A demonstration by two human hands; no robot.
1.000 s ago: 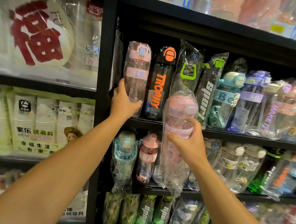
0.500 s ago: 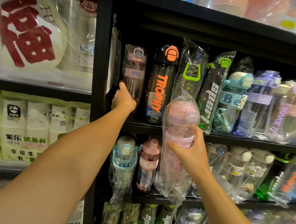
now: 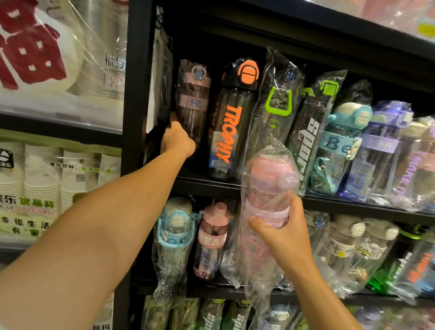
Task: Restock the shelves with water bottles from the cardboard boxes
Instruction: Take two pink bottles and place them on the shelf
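My right hand (image 3: 282,236) grips a pink water bottle (image 3: 270,191) wrapped in a clear plastic bag, held upright in front of the shelf edge (image 3: 210,185). My left hand (image 3: 177,139) reaches deep into the left end of that shelf and holds the lower part of a bagged pink bottle (image 3: 191,98) that stands far back in the shadow. To its right stands a black and orange bottle (image 3: 231,119). No cardboard box is in view.
Bagged bottles fill the row to the right, among them a green-handled one (image 3: 277,102) and a blue one (image 3: 341,147). More bottles (image 3: 213,239) crowd the shelf below. A black upright post (image 3: 135,107) separates packs of paper cups (image 3: 29,185) on the left.
My left hand has pushed the bagged pink bottle from the shelf front back into the shelf's left rear. My right hand with its bottle has stayed almost still.
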